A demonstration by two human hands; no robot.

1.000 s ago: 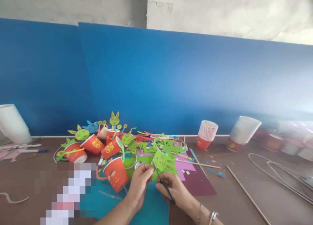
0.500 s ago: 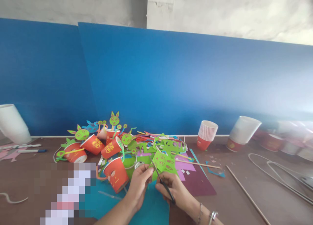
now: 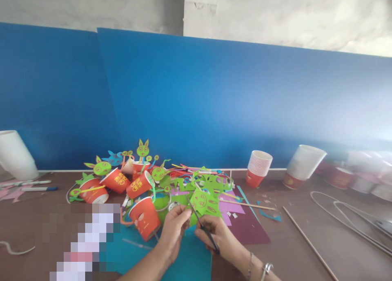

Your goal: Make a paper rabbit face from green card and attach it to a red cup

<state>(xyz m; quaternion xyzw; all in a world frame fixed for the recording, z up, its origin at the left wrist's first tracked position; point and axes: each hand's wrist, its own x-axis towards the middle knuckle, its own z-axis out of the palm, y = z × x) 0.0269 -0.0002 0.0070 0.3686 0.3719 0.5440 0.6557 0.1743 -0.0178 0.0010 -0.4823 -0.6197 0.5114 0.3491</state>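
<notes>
My right hand is closed around dark-handled scissors, whose blades point up and left across a piece of green paper. A rabbit face is drawn on this paper. My left hand pinches the paper's lower left edge between thumb and fingers, close to the blades. Left of that hand, a red paper cup with a straw arm lies tilted. Behind the hands, green paper scraps with cut-outs are heaped up.
Several red cups with rabbit heads crowd the left. A stack of paper cups and a tilted white cup stack stand right. Blue paper and purple paper lie flat. A thin stick and cable lie right.
</notes>
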